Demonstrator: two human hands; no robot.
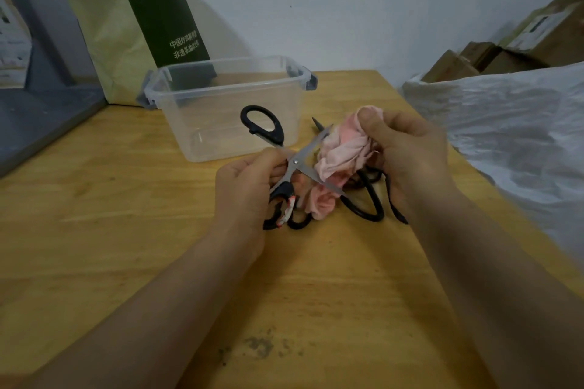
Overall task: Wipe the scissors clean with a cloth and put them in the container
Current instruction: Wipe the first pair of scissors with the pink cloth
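wiping step in hand, scissors not yet in container

far left: a paper bag point(126, 41) leans on the wall behind the table point(126, 199). the clear container point(196, 123) stands open at the table's back, no lid on, and looks empty as far as i can tell.

just right of it the left hand point(246, 186) has its fingers curled round the scissors point(295, 162) near the pivot and lower handle. it holds them above the table in front of the container. blades are spread wide, one black handle loop pointing up across the container wall.

the pink cloth point(344, 151) is bunched into the v between the blades and touches both. the right hand point(410, 151) pinches it, thumb on top, fingers curled behind.

other scissors point(369, 208) with black loops lie on the table under the hands; can't tell how many. far right: a white plastic sheet point(505, 123) and boxes point(505, 57).

step, my read: the wipe, inner blade faces. the drop-in has not begun.

next move likely calls for dragging the cloth along each blade toward the tip with fingers kept behind the fabric, off the edges. then close the blades, lift over the near rim and lower them in, likely flat or leaning. the gap to the container is short. the other pairs probably need the same.
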